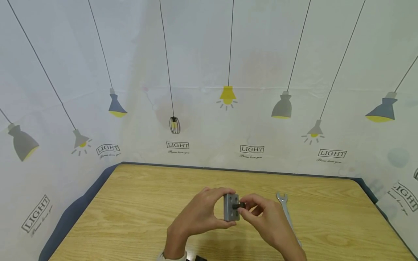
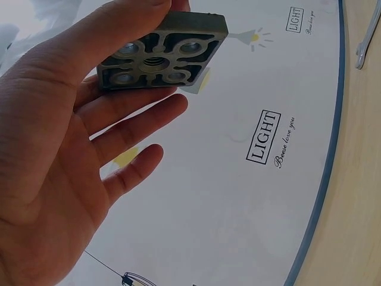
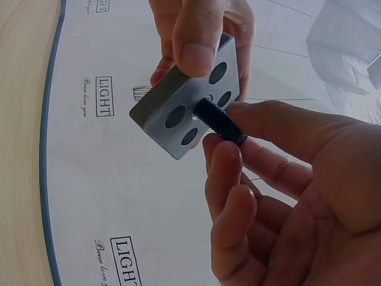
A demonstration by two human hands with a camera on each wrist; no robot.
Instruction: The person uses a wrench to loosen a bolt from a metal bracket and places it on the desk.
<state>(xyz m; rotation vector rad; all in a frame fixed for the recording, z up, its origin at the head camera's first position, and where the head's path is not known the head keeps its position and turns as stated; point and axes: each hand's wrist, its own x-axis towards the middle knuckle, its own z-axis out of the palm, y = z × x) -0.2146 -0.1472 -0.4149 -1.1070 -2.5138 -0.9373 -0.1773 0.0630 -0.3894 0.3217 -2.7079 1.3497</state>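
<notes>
My left hand (image 1: 200, 213) grips a small square grey metal plate (image 1: 228, 211) by opposite edges, thumb on one side and fingers on the other. Several round holes surround a central hole in the plate's smooth face. The left wrist view shows its ribbed back, with threads visible inside the central hole. My right hand (image 1: 270, 222) pinches a black threaded bolt (image 3: 215, 121) near its outer end with thumb and fingertips. The bolt's other end sits at the central hole of the plate, the shank standing out from the smooth face. Both hands are raised above the wooden table (image 1: 137, 210).
A silver open-end wrench (image 1: 286, 212) lies on the table beside my right hand, its lower end partly behind the wrist. Dark objects (image 1: 200, 258) show at the bottom edge of the head view. A white curtain (image 1: 202, 54) printed with lamps surrounds the table.
</notes>
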